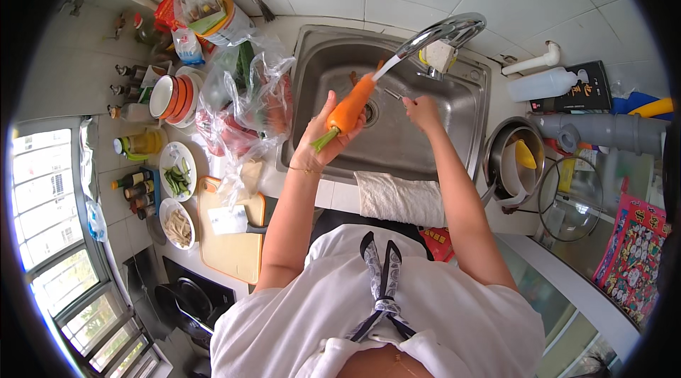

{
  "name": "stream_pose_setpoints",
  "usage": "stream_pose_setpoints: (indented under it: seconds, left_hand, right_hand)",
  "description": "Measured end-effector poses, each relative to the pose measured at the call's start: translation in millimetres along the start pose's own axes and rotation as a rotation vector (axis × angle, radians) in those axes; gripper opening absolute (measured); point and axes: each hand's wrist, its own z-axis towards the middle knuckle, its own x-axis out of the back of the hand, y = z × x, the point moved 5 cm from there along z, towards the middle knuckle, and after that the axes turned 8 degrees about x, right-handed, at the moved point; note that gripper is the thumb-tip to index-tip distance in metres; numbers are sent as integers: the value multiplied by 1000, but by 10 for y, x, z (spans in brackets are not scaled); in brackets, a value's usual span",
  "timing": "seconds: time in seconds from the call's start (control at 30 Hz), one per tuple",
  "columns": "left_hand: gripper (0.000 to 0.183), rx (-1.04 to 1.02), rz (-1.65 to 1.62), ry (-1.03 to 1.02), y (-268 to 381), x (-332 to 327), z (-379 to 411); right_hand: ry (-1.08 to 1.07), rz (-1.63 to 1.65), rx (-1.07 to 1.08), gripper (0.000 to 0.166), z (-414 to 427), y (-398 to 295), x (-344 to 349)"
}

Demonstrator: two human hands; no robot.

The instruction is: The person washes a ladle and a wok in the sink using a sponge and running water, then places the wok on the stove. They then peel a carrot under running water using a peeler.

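Over the stainless steel sink (404, 149), my left hand (332, 130) holds an orange carrot (351, 104) by its thick end, where a short green stem remains. Water runs from the chrome faucet (441, 29) onto the carrot's far end. My right hand (423, 113) grips a small metal tool (393, 93), probably a peeler, to the right of the carrot and apart from it. Orange scraps (353, 77) lie in the sink near the drain (370, 113).
Left of the sink are plastic bags of vegetables (245, 96), a cutting board (229, 250) with a cleaver (227, 220), and plates of sliced cucumber (177, 178) and pale strips (178, 226). A cloth (399, 199) covers part of the front edge; nested pots (492, 157) stand right.
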Motion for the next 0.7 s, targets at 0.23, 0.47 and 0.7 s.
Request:
stream_pose_setpoints:
  seconds: [0.23, 0.47, 0.7]
  left_hand:
    - [38, -67, -23, 53, -17, -8, 250]
    - [39, -70, 121, 41, -36, 41, 389]
    - [37, -96, 222, 187, -64, 110, 245]
  right_hand:
    - [202, 459, 248, 42, -780, -463, 220]
    - [211, 142, 672, 37, -1267, -1033, 291]
    - [279, -56, 697, 43, -781, -966, 330]
